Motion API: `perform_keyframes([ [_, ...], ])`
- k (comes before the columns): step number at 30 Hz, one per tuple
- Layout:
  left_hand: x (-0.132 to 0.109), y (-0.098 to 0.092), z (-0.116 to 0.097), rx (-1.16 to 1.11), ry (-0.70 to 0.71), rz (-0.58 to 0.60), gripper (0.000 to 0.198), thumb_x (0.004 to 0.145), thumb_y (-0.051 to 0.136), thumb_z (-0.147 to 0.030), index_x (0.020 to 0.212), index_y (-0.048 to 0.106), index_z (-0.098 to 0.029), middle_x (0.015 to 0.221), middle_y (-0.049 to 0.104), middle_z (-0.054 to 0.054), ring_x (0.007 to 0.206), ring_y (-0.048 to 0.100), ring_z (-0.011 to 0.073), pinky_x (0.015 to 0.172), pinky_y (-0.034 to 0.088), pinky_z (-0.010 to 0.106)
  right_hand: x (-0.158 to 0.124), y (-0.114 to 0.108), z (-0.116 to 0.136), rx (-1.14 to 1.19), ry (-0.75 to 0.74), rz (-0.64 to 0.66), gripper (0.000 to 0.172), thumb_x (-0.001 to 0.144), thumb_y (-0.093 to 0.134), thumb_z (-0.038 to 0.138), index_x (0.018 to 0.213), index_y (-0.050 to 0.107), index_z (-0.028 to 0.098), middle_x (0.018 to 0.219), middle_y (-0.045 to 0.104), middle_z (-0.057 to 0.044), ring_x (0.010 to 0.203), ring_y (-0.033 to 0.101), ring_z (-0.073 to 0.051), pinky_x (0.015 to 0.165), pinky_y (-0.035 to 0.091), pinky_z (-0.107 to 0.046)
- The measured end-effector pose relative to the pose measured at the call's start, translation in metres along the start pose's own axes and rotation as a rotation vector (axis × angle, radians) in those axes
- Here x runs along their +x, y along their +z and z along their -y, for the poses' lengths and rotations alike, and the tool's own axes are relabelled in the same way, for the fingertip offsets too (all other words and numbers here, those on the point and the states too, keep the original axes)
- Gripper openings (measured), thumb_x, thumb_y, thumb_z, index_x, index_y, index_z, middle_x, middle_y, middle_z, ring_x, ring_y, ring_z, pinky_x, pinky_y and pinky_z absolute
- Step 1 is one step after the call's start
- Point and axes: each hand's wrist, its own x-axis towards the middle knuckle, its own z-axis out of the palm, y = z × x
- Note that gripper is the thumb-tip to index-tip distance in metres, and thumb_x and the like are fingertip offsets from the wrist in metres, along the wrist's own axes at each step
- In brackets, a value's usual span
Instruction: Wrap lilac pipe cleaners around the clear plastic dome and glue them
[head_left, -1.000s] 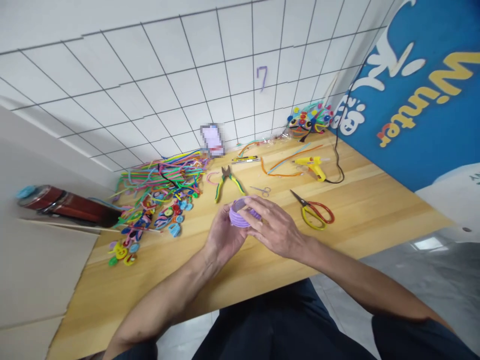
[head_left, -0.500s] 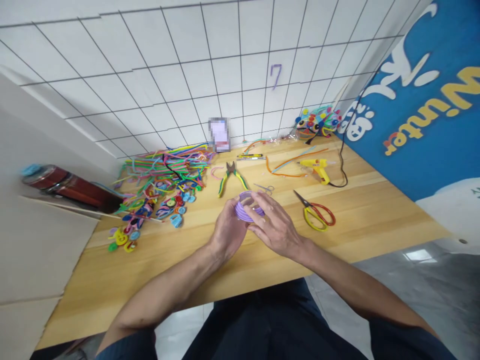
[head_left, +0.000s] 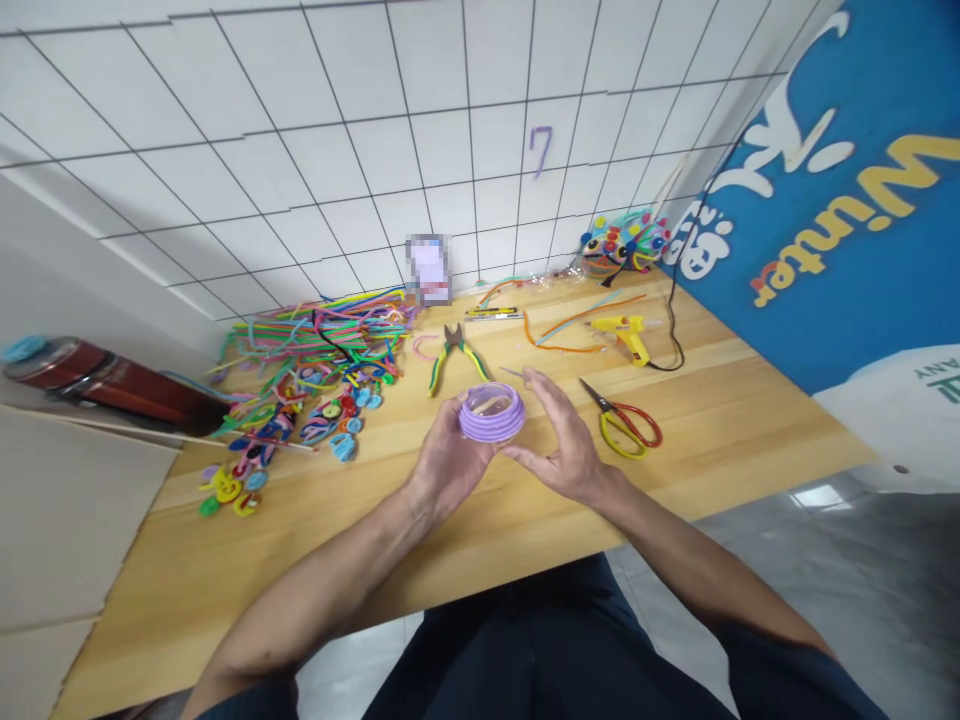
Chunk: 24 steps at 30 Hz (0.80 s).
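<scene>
A round purple coil of pipe cleaner (head_left: 491, 425), wound in stacked rings with a hollow middle, is held above the table. My left hand (head_left: 454, 455) grips its left side, thumb at the rim and the other fingers partly hidden beneath it. On the other side, my right hand (head_left: 566, 445) has its thumb and fingers spread apart; its thumb tip is close to the coil's lower right edge, and I cannot tell whether it touches. Green-and-yellow pliers (head_left: 454, 358) lie just beyond the coil. Red-and-yellow scissors (head_left: 621, 420) lie to the right of my right hand.
Bundled pipe cleaners (head_left: 322, 335) and small colourful shapes (head_left: 345, 405) cover the table's left, beside a dark red bottle (head_left: 127, 380). A yellow glue gun (head_left: 626, 337) with a cord lies back right. A phone (head_left: 430, 270) leans on the tiled wall near a utility knife (head_left: 491, 313).
My right hand has come off the purple coil's top and opened out to the right, so more of the coil shows. My left hand keeps hold of it. The view has shifted slightly.
</scene>
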Motion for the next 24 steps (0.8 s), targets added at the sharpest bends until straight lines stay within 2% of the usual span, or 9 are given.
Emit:
perform_keyframes([
  [3, 0.000, -0.001, -0.002, 0.006, -0.044, 0.044, 0.032, 0.106, 0.058, -0.031, 0.109, 0.082, -0.011, 0.108, 0.087, 0.013, 0.108, 0.082, 0.0296, 0.094, 0.068, 0.040, -0.002, 0.002, 0.000, 0.024, 0.013, 0.046, 0.100, 0.101, 0.081, 0.033, 0.182, 0.023, 0.025, 0.171, 0.056, -0.022, 0.158, 0.058, -0.036, 0.126, 0.057, -0.057],
  [5, 0.000, -0.002, -0.002, -0.004, -0.052, 0.051, 0.032, 0.105, 0.058, -0.030, 0.113, 0.082, -0.010, 0.112, 0.087, 0.014, 0.110, 0.081, 0.0304, 0.094, 0.068, 0.040, -0.005, 0.006, 0.001, 0.029, 0.010, 0.053, 0.095, 0.102, 0.078, 0.031, 0.181, 0.026, 0.024, 0.166, 0.062, -0.021, 0.155, 0.062, -0.035, 0.125, 0.058, -0.055],
  [10, 0.000, -0.002, 0.000, -0.017, -0.064, 0.049, 0.033, 0.106, 0.056, -0.030, 0.113, 0.082, -0.009, 0.112, 0.086, 0.013, 0.096, 0.081, 0.0268, 0.089, 0.069, 0.040, -0.010, 0.009, 0.002, -0.007, -0.019, 0.003, 0.088, 0.104, 0.077, 0.032, 0.179, 0.032, 0.022, 0.157, 0.069, -0.021, 0.148, 0.068, -0.032, 0.120, 0.063, -0.051],
  [14, 0.000, 0.000, 0.001, -0.041, -0.076, 0.036, 0.033, 0.107, 0.053, -0.028, 0.112, 0.081, -0.010, 0.109, 0.086, 0.012, 0.092, 0.079, 0.0231, 0.083, 0.066, 0.035, -0.011, 0.008, 0.003, -0.038, -0.038, -0.040, 0.092, 0.101, 0.081, 0.032, 0.179, 0.032, 0.024, 0.159, 0.068, -0.019, 0.148, 0.067, -0.034, 0.121, 0.063, -0.054],
  [19, -0.002, 0.000, 0.000, -0.041, -0.092, 0.032, 0.030, 0.106, 0.058, -0.029, 0.115, 0.081, -0.012, 0.112, 0.085, 0.009, 0.092, 0.077, 0.0193, 0.085, 0.063, 0.029, -0.014, 0.011, 0.004, -0.068, -0.095, -0.030, 0.075, 0.101, 0.079, 0.025, 0.170, 0.050, 0.030, 0.151, 0.072, -0.014, 0.143, 0.070, -0.033, 0.120, 0.064, -0.053],
  [24, -0.005, -0.001, 0.001, -0.029, -0.098, 0.027, 0.030, 0.106, 0.057, -0.028, 0.112, 0.082, -0.012, 0.112, 0.086, 0.010, 0.097, 0.078, 0.0215, 0.090, 0.062, 0.030, -0.016, 0.012, 0.002, -0.086, -0.116, -0.029, 0.066, 0.100, 0.080, 0.024, 0.162, 0.059, 0.033, 0.146, 0.073, -0.013, 0.143, 0.070, -0.034, 0.116, 0.067, -0.055],
])
